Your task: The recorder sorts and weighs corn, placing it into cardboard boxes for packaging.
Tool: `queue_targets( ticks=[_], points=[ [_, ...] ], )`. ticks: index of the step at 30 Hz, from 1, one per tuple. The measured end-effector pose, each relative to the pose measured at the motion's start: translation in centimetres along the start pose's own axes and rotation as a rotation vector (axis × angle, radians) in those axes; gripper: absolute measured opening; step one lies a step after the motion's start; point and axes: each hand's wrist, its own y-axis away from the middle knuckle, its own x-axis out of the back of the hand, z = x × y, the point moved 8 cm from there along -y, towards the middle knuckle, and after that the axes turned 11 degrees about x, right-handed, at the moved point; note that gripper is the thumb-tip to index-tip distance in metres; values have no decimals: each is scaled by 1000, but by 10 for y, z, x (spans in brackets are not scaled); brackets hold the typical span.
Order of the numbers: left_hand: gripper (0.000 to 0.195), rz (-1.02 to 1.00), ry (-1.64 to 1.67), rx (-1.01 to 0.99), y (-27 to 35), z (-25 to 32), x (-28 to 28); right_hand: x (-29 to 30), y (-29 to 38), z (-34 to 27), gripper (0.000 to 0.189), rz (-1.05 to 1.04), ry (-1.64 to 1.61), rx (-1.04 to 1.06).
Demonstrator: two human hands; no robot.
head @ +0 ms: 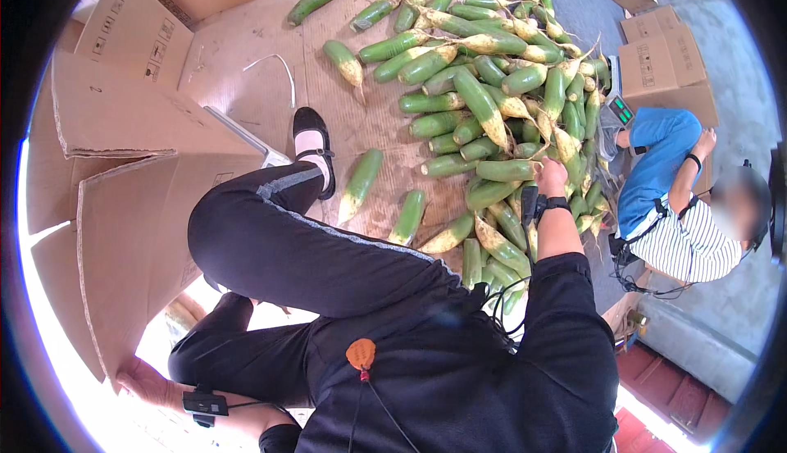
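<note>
My right hand [551, 177] is closed around the pale root end of a green radish [505, 171] at the near side of a large heap of green radishes [479, 102]. Its fingertips are partly hidden by the hand itself. Far to the lower left, my left hand [146, 383] touches the lower edge of an open cardboard box [132, 256]. Its fingers are mostly out of sight, so I cannot tell whether they grip the cardboard. Two loose radishes, one a longer green radish [361, 185] and one a shorter green radish [407, 216], lie beside my leg.
Flattened cardboard [246, 29] covers the floor under the heap. A white strap [284, 75] lies on it. Beyond the heap, another person [682, 238] sits near a scale with a lit display [621, 110]. Closed cardboard boxes [661, 59] stand behind. My bent leg [295, 250] crosses the middle.
</note>
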Motion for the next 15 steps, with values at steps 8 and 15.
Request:
queue_targets(
  ticks=[8,15],
  points=[
    [32,87,-58,-29,-6,-4,30,-38,-18,17,20,-30,-510,-218],
    [30,82,21,-6,-6,-3,23,-47,-22,19,24,-343,-243,-202]
  ],
)
